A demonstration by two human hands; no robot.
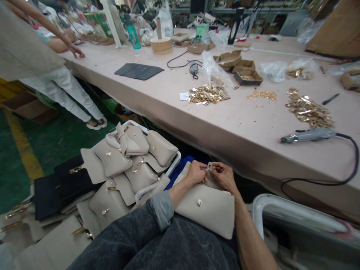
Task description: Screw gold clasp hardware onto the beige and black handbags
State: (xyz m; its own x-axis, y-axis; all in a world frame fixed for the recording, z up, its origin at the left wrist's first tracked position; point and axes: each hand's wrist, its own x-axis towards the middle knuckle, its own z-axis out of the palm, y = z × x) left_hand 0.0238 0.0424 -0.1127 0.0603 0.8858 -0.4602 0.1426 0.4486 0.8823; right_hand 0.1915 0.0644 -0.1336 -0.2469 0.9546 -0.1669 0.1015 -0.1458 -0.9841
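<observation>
A beige handbag (209, 213) lies across my lap, with a small metal turn-lock (199, 203) on its front and its flap turned up toward the table. At the flap's far edge is a small metal clasp plate (209, 165) with a slot in it. My left hand (197, 172) is closed, its fingertips pinching the plate from the left. From the right, my right hand (224, 175) pinches the same plate between thumb and fingers. The flap is partly hidden behind both hands.
Beige bags (112, 159) fill a white bin on my left, near black bags (50, 193). On the table (168, 90) lie gold metal pieces (209, 94), more pieces (311, 110) and a corded tool (309, 135). Another white bin (257, 210) stands right. A person (30, 45) stands far left.
</observation>
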